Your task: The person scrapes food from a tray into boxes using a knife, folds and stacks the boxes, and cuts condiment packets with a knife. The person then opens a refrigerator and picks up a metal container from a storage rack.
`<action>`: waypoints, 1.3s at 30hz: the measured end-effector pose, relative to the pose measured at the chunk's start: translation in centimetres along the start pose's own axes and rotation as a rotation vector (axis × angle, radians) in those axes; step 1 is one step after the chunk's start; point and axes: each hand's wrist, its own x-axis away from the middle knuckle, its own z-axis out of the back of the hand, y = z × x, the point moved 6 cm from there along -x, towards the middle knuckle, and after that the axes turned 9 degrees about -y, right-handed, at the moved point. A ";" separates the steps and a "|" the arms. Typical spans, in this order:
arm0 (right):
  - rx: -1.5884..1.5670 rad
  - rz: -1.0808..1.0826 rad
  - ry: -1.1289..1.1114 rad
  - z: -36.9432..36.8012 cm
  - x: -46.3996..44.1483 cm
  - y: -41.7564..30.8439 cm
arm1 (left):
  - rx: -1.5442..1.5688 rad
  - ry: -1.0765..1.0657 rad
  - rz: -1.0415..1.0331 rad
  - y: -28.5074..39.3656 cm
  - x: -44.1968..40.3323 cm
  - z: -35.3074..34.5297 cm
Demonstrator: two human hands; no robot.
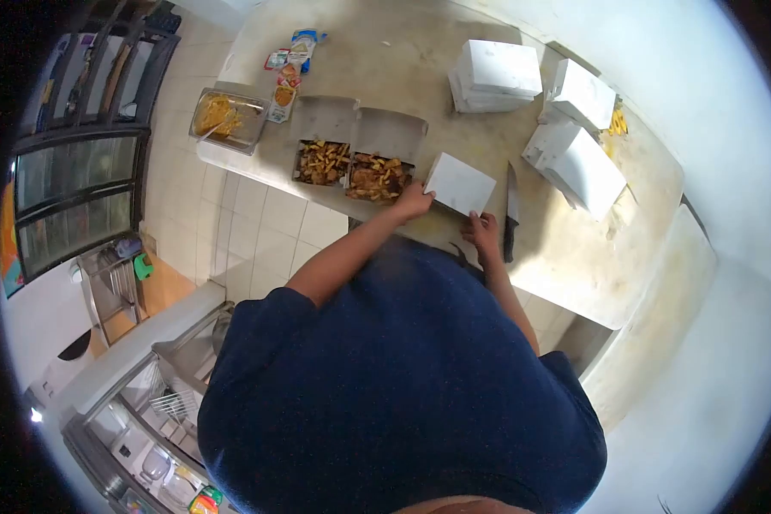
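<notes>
A closed white box (461, 182) lies at the table's near edge between my hands. My left hand (414, 201) is at its left corner, fingers closed against the box edge. My right hand (481, 231) pinches the box's near right corner. Left of the box stand two open boxes with raised lids, one with food (379, 177) right beside my left hand and another with food (323, 163) farther left. A knife (511, 210) lies just right of the white box, its dark handle toward me.
Stacks of white boxes (499, 75) stand at the back and right (578, 167) of the table (403, 60). A metal tray with yellow food (230, 118) is at the left edge, near several packets (284, 92). Yellow pieces (618, 122) lie far right.
</notes>
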 end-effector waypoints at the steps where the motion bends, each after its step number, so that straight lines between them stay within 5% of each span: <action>1: -0.047 0.004 0.017 0.1 0.4 -0.4 | -0.063 0.014 -0.030 0.3 -0.1 -0.3; 3: -0.141 0.010 0.046 0.1 0.7 -0.9 | -0.190 0.045 -0.089 0.9 -0.6 -0.8; 6: -0.097 -0.072 -0.062 1.3 -0.4 -0.2 | 0.205 -0.053 0.112 3.6 1.7 -1.1; 12: -0.347 -0.085 -0.037 2.0 -0.3 0.4 | -0.052 0.221 -0.034 4.5 2.3 -0.5; 33: -0.331 -0.068 0.000 1.5 -0.7 1.3 | -0.003 0.300 -0.003 3.1 1.9 -0.3; 39: -0.151 -0.061 0.038 1.9 -0.9 1.2 | -0.528 0.185 -0.188 3.3 -0.1 -1.1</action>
